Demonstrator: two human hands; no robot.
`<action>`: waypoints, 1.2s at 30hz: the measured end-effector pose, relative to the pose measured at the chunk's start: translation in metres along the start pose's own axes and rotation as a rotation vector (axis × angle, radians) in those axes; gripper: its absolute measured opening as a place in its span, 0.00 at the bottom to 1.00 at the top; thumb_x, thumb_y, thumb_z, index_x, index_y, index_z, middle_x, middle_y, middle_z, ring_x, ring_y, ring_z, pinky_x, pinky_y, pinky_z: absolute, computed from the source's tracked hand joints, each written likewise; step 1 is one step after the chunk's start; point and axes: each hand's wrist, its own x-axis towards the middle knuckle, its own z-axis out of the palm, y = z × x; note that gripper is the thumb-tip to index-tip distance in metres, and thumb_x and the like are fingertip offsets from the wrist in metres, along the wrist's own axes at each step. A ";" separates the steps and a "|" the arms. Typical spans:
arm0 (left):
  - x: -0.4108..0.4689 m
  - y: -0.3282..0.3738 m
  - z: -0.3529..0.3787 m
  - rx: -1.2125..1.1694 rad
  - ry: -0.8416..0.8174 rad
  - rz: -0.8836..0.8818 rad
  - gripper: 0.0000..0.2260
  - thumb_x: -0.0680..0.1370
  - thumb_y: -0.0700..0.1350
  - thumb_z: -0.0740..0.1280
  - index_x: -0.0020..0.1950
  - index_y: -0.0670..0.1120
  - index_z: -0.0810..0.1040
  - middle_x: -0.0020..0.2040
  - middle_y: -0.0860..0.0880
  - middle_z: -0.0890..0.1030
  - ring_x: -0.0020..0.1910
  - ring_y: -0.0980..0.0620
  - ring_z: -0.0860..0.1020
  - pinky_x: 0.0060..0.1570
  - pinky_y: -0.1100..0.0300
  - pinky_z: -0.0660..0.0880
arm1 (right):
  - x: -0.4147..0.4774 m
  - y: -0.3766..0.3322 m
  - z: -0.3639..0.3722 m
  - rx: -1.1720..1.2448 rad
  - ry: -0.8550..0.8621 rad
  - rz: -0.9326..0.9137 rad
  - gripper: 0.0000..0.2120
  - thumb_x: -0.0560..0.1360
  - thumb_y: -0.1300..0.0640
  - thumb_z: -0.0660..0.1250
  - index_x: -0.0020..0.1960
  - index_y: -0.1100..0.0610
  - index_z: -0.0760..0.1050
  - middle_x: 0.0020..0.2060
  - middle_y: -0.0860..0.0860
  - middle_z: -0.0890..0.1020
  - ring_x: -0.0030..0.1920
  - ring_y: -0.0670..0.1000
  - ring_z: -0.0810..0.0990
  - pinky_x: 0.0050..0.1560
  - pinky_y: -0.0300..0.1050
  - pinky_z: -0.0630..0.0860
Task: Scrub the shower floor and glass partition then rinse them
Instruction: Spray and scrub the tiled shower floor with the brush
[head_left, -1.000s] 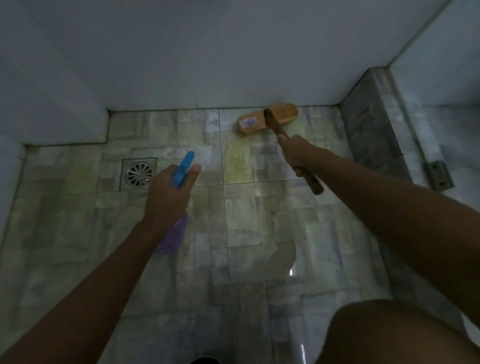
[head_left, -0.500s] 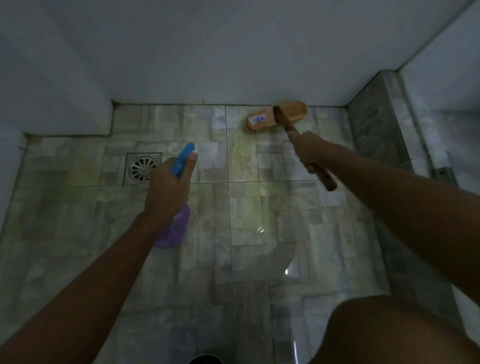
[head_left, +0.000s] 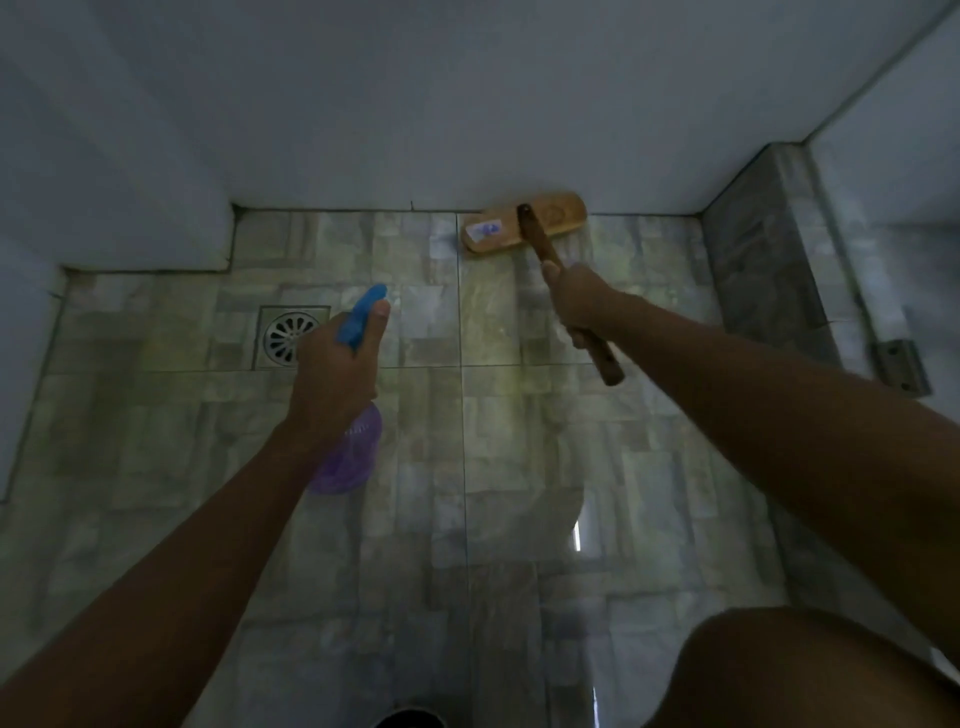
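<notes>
A wooden scrub brush (head_left: 524, 224) lies bristles-down on the wet tiled shower floor (head_left: 509, 467), against the back wall. My right hand (head_left: 584, 306) grips its brown handle, whose end sticks out below my fist. My left hand (head_left: 332, 371) holds a spray bottle (head_left: 349, 457) with a purple body and a blue nozzle, pointed at the floor near the middle. The glass partition (head_left: 893, 171) stands at the right above a stone curb.
A round metal drain (head_left: 288, 340) sits in the floor just left of my left hand. A grey stone curb (head_left: 763, 270) runs along the right, with a metal hinge (head_left: 901, 364) beside it. White walls close the back and left. My knee (head_left: 800, 675) is bottom right.
The brush head has slid a little farther back, up to the foot of the wall. My left hand with the spray bottle keeps roughly the same place.
</notes>
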 end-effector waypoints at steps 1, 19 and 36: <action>0.000 0.001 0.001 0.004 0.001 0.003 0.24 0.82 0.57 0.61 0.42 0.36 0.77 0.32 0.35 0.77 0.23 0.45 0.76 0.20 0.66 0.71 | 0.000 -0.004 0.010 -0.012 -0.017 -0.015 0.25 0.83 0.39 0.52 0.60 0.60 0.70 0.36 0.56 0.75 0.28 0.55 0.73 0.25 0.44 0.73; 0.015 0.050 0.076 0.077 -0.242 0.218 0.36 0.74 0.72 0.60 0.29 0.39 0.69 0.25 0.41 0.70 0.23 0.51 0.66 0.27 0.53 0.66 | -0.071 0.121 -0.027 -0.065 0.002 0.182 0.25 0.83 0.38 0.53 0.47 0.60 0.70 0.34 0.57 0.75 0.27 0.56 0.76 0.15 0.37 0.66; 0.037 0.049 0.082 -0.014 -0.112 0.220 0.20 0.75 0.57 0.72 0.34 0.43 0.73 0.28 0.48 0.68 0.28 0.51 0.67 0.33 0.57 0.66 | -0.084 0.136 -0.029 -0.106 -0.089 0.131 0.25 0.82 0.36 0.52 0.48 0.56 0.72 0.35 0.54 0.77 0.29 0.53 0.77 0.18 0.38 0.68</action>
